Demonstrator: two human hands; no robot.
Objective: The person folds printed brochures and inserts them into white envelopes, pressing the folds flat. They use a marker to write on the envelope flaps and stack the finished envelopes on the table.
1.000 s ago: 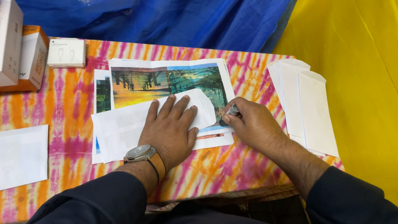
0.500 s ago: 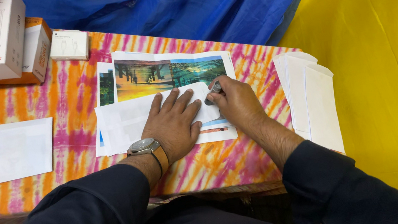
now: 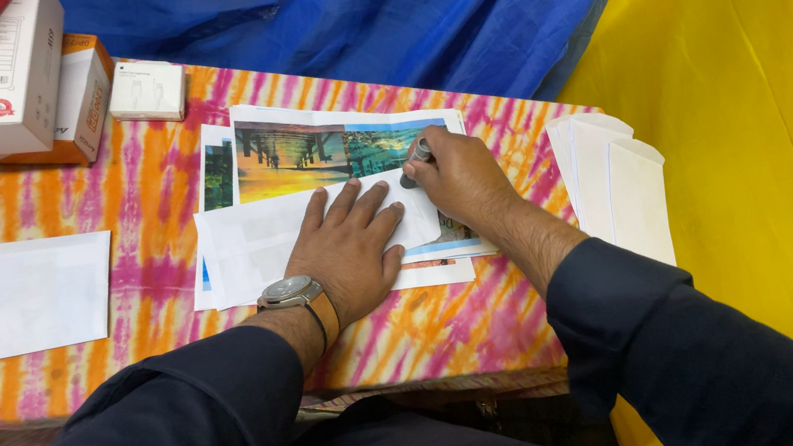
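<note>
The left hand [image 3: 351, 249] lies flat, fingers spread, on a white envelope [image 3: 258, 240]. The right hand [image 3: 456, 177] pinches a small grey stick [image 3: 417, 157] at the envelope's corner, just past the left fingertips.

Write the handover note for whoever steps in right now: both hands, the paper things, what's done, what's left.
Left hand: flat on the white envelope, pinning it over the picture prints.
Right hand: gripping a small grey stick-like tool, tip at the envelope's right end.
Blank envelopes stacked at right; one lies at left.
Done: envelope positioned.
Left: cannot tell whether that end is closed.
</note>
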